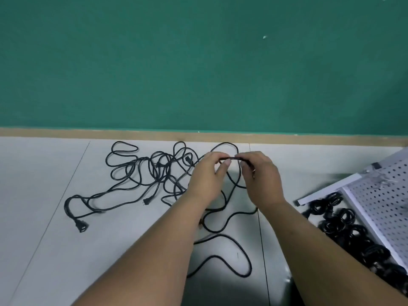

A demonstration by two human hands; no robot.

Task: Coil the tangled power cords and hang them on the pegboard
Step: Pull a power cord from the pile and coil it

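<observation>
Fingers (217, 156) of the left hand (207, 173) and of the right hand (260, 175) are curled round a short stretch of black power cord (230, 159), which is held between them near the far edge of the bench (44, 173). To the left, the tangled cords (154, 171) are spread loose, with a plug (82, 226) at the front-left end. Light, limp, springy handling is expected, so a hold beside a plug is advised. At the right edge a white pegboard (379, 195) is seen, with coiled cords (344, 221) heaped against it. No container is seen.
</observation>
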